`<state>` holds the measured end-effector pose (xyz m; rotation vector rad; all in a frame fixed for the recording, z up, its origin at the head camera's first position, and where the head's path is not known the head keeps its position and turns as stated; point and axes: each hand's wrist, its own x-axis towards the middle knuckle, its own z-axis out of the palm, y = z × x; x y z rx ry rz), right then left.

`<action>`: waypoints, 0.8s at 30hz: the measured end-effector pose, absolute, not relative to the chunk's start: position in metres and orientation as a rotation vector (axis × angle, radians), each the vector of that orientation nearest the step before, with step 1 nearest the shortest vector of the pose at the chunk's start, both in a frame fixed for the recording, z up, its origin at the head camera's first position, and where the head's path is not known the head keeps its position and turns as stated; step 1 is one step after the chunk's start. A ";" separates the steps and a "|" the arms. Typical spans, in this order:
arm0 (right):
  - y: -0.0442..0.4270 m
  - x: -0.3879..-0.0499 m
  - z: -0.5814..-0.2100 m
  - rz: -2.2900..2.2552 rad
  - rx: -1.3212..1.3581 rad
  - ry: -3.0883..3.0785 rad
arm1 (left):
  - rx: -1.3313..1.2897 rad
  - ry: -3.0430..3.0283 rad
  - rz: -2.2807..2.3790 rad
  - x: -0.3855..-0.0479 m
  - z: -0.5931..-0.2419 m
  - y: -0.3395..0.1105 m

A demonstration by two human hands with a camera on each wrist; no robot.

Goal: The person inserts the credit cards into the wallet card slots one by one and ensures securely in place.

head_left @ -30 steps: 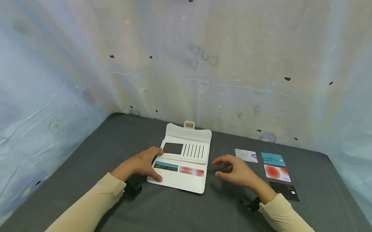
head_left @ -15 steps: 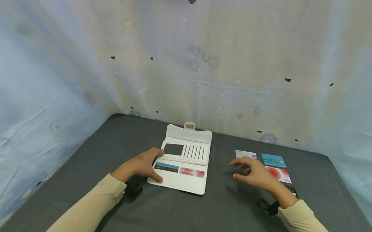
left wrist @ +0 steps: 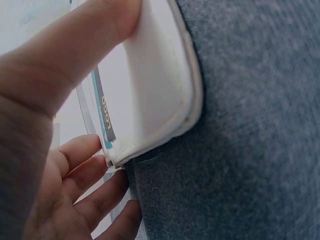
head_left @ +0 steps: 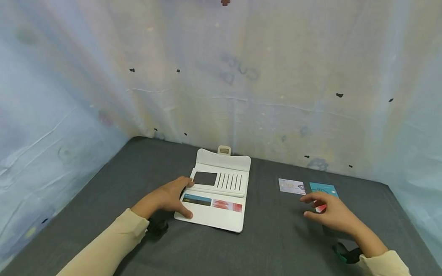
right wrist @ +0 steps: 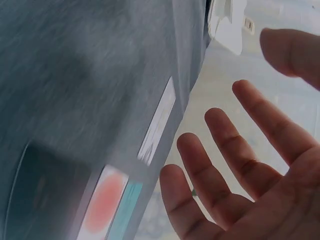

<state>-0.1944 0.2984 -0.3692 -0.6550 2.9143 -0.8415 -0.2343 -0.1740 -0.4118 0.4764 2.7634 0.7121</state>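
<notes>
An unfolded white wallet [head_left: 212,215] lies on the dark cloth, a blue-black card [head_left: 197,199] and a red-white card [head_left: 227,205] tucked in its lower pocket. My left hand [head_left: 167,196] rests at its left edge, thumb on the lower panel [left wrist: 155,75], fingers beside the edge. Above the loose cards hovers my right hand [head_left: 336,213], fingers relaxed and holding nothing. It partly covers a teal card [head_left: 324,188], a red-white card [right wrist: 104,200] and a black card [right wrist: 45,195]. A pale VIP card [head_left: 292,186] lies left of them.
Dark cloth [head_left: 267,250] covers the table. A patterned pale curtain [head_left: 248,72] hangs behind it and along both sides. The wallet's clasp tab [head_left: 224,150] points toward the curtain at the table's back edge.
My right hand has moved right, away from the wallet, and is now over the loose cards, with the pale VIP card uncovered again. My left hand has stayed on the wallet.
</notes>
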 end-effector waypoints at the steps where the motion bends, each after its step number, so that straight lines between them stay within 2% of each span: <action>1: 0.302 -0.193 -0.369 -0.827 -0.646 2.923 | 0.476 2.763 0.713 -0.234 -0.412 -0.174; 24: 0.377 -0.182 -0.384 -0.488 -0.338 2.940 | 0.453 2.768 0.698 -0.234 -0.412 -0.173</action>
